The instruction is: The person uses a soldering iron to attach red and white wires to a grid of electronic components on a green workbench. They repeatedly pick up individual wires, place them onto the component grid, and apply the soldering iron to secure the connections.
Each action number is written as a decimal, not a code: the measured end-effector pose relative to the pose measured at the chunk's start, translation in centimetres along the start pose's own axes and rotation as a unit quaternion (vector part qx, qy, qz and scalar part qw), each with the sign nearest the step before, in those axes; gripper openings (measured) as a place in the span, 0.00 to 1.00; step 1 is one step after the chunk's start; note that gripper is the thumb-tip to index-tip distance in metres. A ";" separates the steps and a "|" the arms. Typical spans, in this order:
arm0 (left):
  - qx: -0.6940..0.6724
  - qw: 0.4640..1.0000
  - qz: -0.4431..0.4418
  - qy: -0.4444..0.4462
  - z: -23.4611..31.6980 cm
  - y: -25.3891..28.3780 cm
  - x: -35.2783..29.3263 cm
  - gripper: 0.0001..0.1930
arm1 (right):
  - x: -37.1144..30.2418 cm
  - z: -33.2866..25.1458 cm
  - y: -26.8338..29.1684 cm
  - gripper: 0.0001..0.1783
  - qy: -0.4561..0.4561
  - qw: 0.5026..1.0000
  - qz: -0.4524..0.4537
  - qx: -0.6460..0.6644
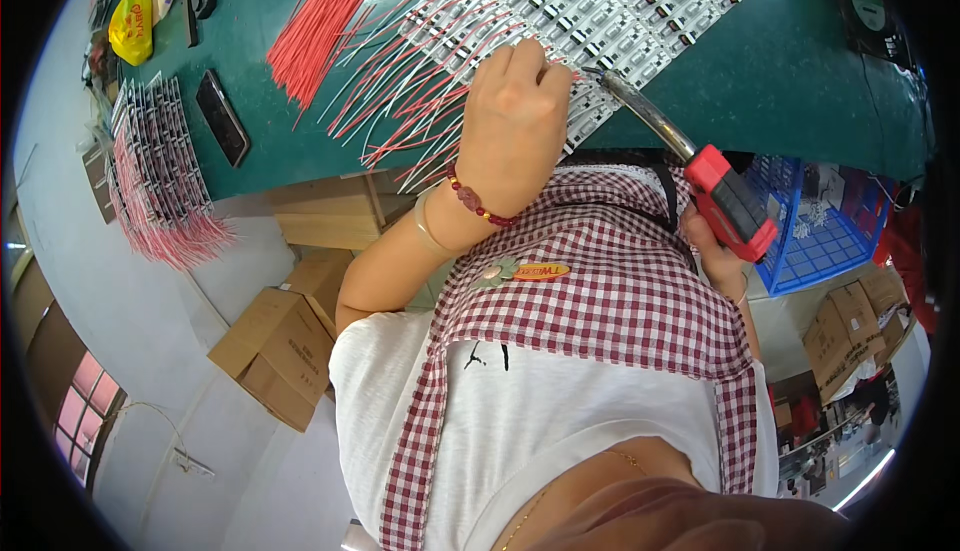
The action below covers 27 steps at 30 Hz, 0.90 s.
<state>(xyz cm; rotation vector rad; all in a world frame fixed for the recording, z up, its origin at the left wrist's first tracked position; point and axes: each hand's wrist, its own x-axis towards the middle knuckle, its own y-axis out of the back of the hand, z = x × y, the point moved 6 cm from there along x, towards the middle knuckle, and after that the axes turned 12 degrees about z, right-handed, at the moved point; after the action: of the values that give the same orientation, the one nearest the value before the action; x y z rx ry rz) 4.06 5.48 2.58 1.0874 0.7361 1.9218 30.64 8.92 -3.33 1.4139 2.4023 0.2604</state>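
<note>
The soldering iron (pixel 690 159) slants across the near edge of the desk (pixel 780 101), tip (pixel 603 77) pointing forward-left at circuit boards (pixel 665 26), the right hand (pixel 714 251) closed round its handle (pixel 735 203). The left hand's (pixel 522 101) curled grip hides wire (pixel 420 106) ends; its hold I cannot tell.

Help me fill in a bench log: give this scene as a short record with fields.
Surface: dark green tabletop
Left hand: curled over a silvery-white grid of small boards; what it pinches is hidden
Right hand: around the handle of a red-and-black tool with a metal barrel
Tool tip: at the boards, near the left hand; contact unclear
Wires by left hand: long, thin, red and white
Separate pile: thin red wires
Farther left: black rectangular phone
</note>
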 end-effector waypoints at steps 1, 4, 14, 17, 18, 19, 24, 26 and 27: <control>0.001 1.000 -0.002 0.001 -0.1 0.0 0.0 0.03 | 0.2 -0.4 -0.2 0.09 0.023 1.000 0.006 -0.010; 0.005 1.000 -0.009 0.003 -0.1 -0.1 -0.1 0.04 | 0.5 -1.0 -0.6 0.09 0.052 0.998 0.011 -0.033; 0.010 1.000 -0.015 -0.002 0.0 -0.1 -0.1 0.03 | -1.1 0.7 0.6 0.11 -0.010 1.000 0.014 0.017; 0.016 1.000 -0.018 -0.008 -0.1 -0.2 -0.1 0.03 | -0.9 0.5 0.5 0.11 -0.017 0.999 0.003 0.039; 0.019 1.000 -0.018 -0.010 -0.2 -0.3 -0.1 0.03 | -0.8 0.5 0.4 0.11 -0.018 0.999 0.001 0.048; 0.021 1.000 -0.013 -0.011 -0.3 -0.3 -0.2 0.04 | -0.8 0.4 0.4 0.11 -0.020 0.998 -0.002 0.056; 0.025 0.999 0.016 -0.022 -0.3 0.0 -0.4 0.05 | -1.0 0.1 0.3 0.10 -0.036 0.996 0.014 0.080; 0.029 0.998 0.032 -0.035 0.0 0.3 -0.6 0.06 | -1.3 1.0 0.6 0.10 -0.066 0.992 0.006 0.106; 0.031 0.998 0.040 -0.042 0.1 0.5 -0.7 0.06 | -1.4 1.3 0.6 0.10 -0.081 0.990 0.002 0.119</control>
<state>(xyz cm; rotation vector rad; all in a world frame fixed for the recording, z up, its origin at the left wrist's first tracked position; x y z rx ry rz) 4.22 4.64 2.68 1.2461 0.7186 1.9181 32.31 7.98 -4.07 1.4765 2.3572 -0.1394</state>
